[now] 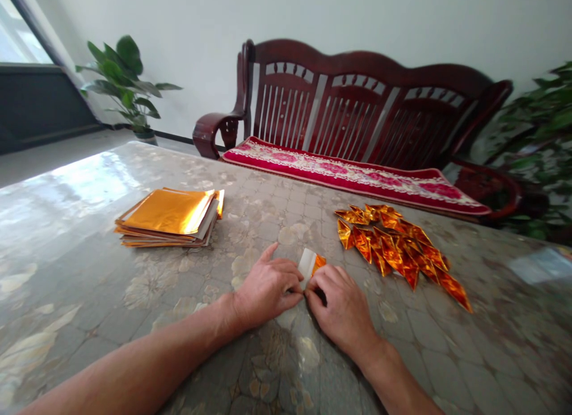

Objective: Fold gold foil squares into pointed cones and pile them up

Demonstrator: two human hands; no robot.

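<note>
A pale-walled room holds a dark wooden settee (370, 102) with a red patterned cushion (348, 168), a potted plant (127, 81) to its left and a leafy plant (547, 117) to its right. In front stands the bench (496, 355), its top floral and glossy. Near its middle lies the small folded foil paper (306, 264), pale on one part and orange on the other, between the two hands. The right hand (342, 305) has its grip curled nearly closed on the orange side; the left hand (270, 287) touches the lower pale edge with fingertips close together (pinching or merely pressing, I cannot tell). The paper should prove very light, thin and easily creased, its foil face rather slick; the edges and folds look the best places to hold. The foil sheet stack (165, 212) sits left, the folded gold pieces (388, 248) right, and clear plastic (543, 265) farther right. Nothing visible obstructs the hands.
</note>
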